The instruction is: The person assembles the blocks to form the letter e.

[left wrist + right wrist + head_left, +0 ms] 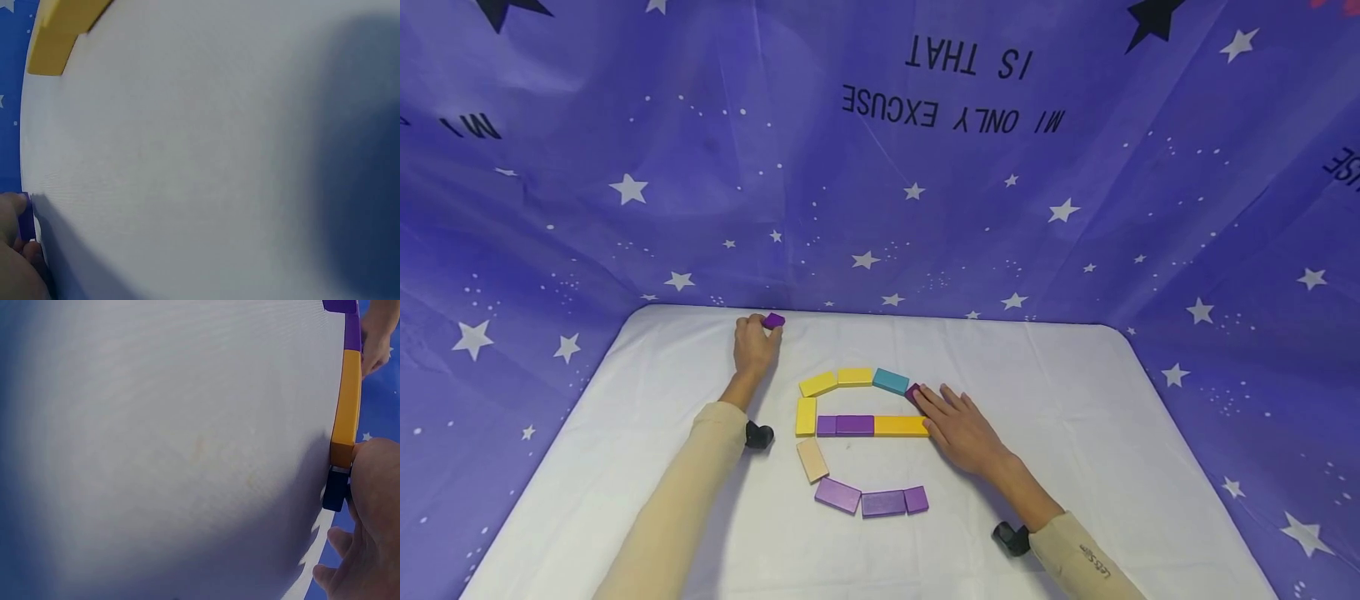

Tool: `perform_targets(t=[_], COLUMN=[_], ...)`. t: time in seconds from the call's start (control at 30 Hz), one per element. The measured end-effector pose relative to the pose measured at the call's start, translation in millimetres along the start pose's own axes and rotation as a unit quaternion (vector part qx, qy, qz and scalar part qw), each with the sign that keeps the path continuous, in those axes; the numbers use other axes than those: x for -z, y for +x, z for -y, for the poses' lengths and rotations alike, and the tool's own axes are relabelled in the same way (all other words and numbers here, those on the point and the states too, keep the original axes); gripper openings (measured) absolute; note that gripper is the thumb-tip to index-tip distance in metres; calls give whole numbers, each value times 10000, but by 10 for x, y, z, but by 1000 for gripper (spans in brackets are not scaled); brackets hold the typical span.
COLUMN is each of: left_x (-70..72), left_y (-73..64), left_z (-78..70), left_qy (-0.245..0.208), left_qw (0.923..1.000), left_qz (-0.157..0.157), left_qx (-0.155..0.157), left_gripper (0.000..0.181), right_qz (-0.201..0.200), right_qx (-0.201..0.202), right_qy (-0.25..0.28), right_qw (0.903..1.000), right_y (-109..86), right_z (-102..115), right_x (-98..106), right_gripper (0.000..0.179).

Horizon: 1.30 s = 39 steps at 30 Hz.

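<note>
At the back left of the table, my left hand (756,343) pinches a small purple block (774,320) between thumb and fingers. In the left wrist view the same hand (15,250) shows only at the left edge. My right hand (962,429) lies palm down with fingers outstretched, its fingertips at a dark purple block (912,392) it partly covers. Under this hand also runs the right end of a long orange-yellow block (898,427). A dark block (335,489) stands by that end in the right wrist view.
Blocks form a shape like a letter e: yellow (806,417) and teal (891,382) ones above, purple (854,426) ones along the middle bar, a beige one (812,460) and several purple ones (838,495) below. A starry blue cloth (865,208) hangs behind the white table (1037,375).
</note>
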<state>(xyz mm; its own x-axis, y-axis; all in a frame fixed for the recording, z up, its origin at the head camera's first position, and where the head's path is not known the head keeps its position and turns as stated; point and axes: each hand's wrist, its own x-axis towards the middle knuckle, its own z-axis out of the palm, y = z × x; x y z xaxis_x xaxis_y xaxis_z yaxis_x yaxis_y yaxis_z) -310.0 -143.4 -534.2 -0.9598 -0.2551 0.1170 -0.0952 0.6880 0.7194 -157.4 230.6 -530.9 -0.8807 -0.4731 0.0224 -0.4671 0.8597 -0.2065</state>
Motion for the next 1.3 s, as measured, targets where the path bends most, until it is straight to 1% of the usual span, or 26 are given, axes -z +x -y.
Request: perform_targets(t=[0.1, 0.23, 0.4, 0.53, 0.63, 0.8, 0.97, 1.1, 1.23, 1.3], left_x=[-1, 2, 22, 36, 35, 33, 22, -6, -47, -74], left_y=[-13, -63, -182, -314, -448, -739, -1040, -1270, -1490, -1599], left_z=[-19, -60, -134, -198, -239, -338, -472, -590, -709, -766], left_qy=[-11, -73, -263, -556, -752, -942, -1134, -1264, -1398, -1473], left_qw=[9999, 9988, 9954, 9909, 9868, 9800, 9724, 9654, 9589, 9557], left_qz=[120, 320, 426, 478, 551, 771, 1047, 1210, 1417, 1556], left_qx=[-107, -369, -813, -1133, -1324, -1576, -1749, -1935, -2023, -2019], left_gripper=[41, 41, 40, 37, 35, 34, 35, 36, 35, 34], right_qz=[-28, -21, 44, 11, -4, 15, 30, 64, 66, 56], right_qx=[-18, -36, -52, -41, -41, -23, 9, 7, 14, 22], right_qy=[-28, -3, 78, 80, 88, 70, 72, 50, 43, 28], right_qw=[10000, 10000, 9999, 10000, 10000, 10000, 10000, 10000, 10000, 10000], right_y=[-3, -4, -10, -16, -16, -12, -8, -7, -4, -2], right_z=[-7, -9, -3, 1, 0, -6, -7, 0, 7, 8], right_x=[-2, 5, 22, 23, 16, 7, 6, 11, 20, 22], right_gripper=[53, 53, 53, 53, 53, 53, 53, 54, 54, 53])
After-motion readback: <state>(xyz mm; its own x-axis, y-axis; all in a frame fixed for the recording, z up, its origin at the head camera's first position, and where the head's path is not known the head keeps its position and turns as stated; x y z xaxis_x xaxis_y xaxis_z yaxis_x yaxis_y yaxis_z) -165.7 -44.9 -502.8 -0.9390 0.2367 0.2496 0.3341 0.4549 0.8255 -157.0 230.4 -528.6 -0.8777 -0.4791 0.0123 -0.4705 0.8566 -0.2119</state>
